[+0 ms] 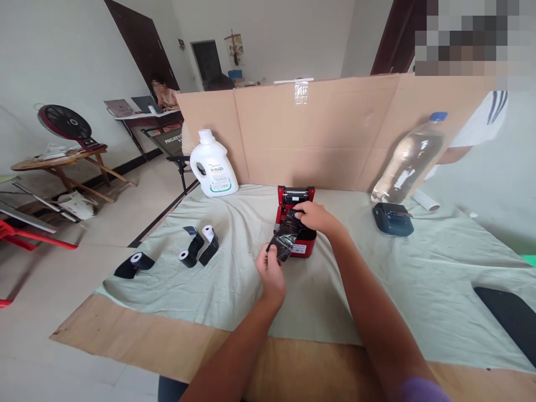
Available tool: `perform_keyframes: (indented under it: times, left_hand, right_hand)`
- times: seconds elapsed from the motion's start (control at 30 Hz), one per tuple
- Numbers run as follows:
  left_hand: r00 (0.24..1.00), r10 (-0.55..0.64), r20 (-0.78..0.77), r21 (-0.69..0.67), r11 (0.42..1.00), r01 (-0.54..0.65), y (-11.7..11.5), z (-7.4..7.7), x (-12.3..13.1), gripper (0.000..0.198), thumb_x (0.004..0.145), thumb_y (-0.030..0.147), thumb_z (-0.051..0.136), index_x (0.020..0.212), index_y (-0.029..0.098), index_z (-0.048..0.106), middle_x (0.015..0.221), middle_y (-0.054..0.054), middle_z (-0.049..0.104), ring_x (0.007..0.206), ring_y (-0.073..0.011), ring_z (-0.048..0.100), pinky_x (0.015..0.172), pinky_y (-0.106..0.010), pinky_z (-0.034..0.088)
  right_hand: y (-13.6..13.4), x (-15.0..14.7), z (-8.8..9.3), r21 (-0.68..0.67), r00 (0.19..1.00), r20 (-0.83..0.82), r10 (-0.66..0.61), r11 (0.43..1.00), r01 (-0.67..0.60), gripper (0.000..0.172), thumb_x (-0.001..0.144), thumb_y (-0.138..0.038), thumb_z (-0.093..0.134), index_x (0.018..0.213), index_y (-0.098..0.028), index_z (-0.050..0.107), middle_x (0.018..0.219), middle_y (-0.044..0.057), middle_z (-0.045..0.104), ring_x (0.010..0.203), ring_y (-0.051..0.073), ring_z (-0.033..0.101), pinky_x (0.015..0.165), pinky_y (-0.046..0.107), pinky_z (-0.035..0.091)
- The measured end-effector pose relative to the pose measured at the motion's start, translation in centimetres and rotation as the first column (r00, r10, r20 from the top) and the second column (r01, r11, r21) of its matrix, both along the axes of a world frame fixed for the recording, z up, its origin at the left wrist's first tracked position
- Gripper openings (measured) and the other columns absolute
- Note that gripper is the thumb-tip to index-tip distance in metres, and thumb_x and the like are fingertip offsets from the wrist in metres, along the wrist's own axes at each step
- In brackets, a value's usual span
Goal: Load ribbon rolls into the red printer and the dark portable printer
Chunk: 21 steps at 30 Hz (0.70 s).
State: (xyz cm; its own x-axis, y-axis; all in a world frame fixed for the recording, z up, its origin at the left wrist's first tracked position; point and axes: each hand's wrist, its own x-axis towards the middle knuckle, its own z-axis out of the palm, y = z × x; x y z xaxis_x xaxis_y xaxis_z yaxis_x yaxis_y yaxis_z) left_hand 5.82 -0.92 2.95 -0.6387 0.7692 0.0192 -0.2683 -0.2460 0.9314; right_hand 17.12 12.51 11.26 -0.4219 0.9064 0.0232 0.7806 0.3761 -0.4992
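Observation:
My left hand (272, 271) pinches the lower end of a glossy, creased black strip (286, 235), with the thumb on top. The strip's upper end is between the fingers of my right hand (314, 216). It slants across a small red label printer (307, 249), whose lid (296, 195) stands raised at the back. My hands and the strip hide much of the printer's inside. On the cloth to the left lie several partly unwound rolls, among them a black roll (187, 258), a white-ended roll (208, 231) and another black roll (142, 261).
A pale green cloth (234, 301) covers most of the wooden table (125, 335). Behind stand a white detergent jug (215, 167), a cardboard screen (318, 134) and a large leaning bottle (412, 159). A dark device (392, 219) and a black flat object (508, 318) lie right.

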Motion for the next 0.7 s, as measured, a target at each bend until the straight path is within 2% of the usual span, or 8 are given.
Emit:
perform_keyframes:
  times: [0.1,0.2,0.4,0.57,0.7]
  left_hand:
    - [0.994,-0.106,0.018,-0.021,0.994,0.106,-0.4,-0.3,0.7,0.040,0.078,0.048,0.067,0.063,0.020,0.044,0.063,0.005,0.036,0.058,-0.0095,0.034,0.052,-0.021,0.033]
    - [0.979,-0.204,-0.001,-0.042,0.978,0.204,-0.7,-1.2,1.3,0.045,0.081,0.049,0.067,0.062,0.021,0.037,0.063,0.005,0.030,0.058,-0.0096,0.028,0.052,-0.022,0.030]
    - [0.956,-0.289,-0.059,-0.079,0.956,0.284,-0.8,-1.7,1.8,0.049,0.084,0.049,0.066,0.062,0.021,0.033,0.063,0.005,0.025,0.058,-0.0093,0.023,0.051,-0.024,0.021]
    - [0.946,-0.322,-0.029,-0.095,0.943,0.318,-0.4,-1.2,1.6,0.050,0.083,0.052,0.067,0.063,0.021,0.034,0.058,0.006,0.026,0.054,-0.0082,0.023,0.049,-0.024,0.018]
    - [0.938,-0.345,-0.032,-0.080,0.936,0.341,-0.1,-1.3,1.4,0.052,0.082,0.055,0.068,0.062,0.021,0.034,0.055,0.006,0.028,0.052,-0.0079,0.025,0.048,-0.024,0.019]
  right_hand:
    - [0.7,-1.1,-0.7,-0.002,0.992,0.124,-0.020,1.000,0.021,0.033,0.091,-0.015,0.048,0.111,-0.022,0.074,0.116,0.012,0.074,0.116,0.034,0.060,0.104,0.050,0.030]
    - [1.1,-1.5,-1.5,-0.007,0.982,0.190,0.007,1.000,-0.006,0.032,0.091,-0.014,0.048,0.109,-0.021,0.074,0.114,0.013,0.074,0.113,0.033,0.061,0.102,0.051,0.029]
    - [1.7,-1.5,-2.2,-0.034,0.961,0.276,0.024,0.999,-0.015,0.032,0.092,-0.016,0.049,0.111,-0.021,0.074,0.112,0.013,0.074,0.115,0.033,0.059,0.104,0.054,0.026]
    - [2.0,-1.8,-2.7,-0.058,0.975,0.224,-0.013,0.998,0.026,0.030,0.091,-0.017,0.053,0.112,-0.024,0.073,0.120,0.012,0.072,0.123,0.033,0.055,0.106,0.058,0.025]
    - [1.9,-1.6,-2.7,-0.069,0.993,0.112,-0.040,0.996,0.048,0.030,0.087,-0.015,0.056,0.106,-0.026,0.075,0.120,0.007,0.074,0.120,0.032,0.059,0.109,0.061,0.022]
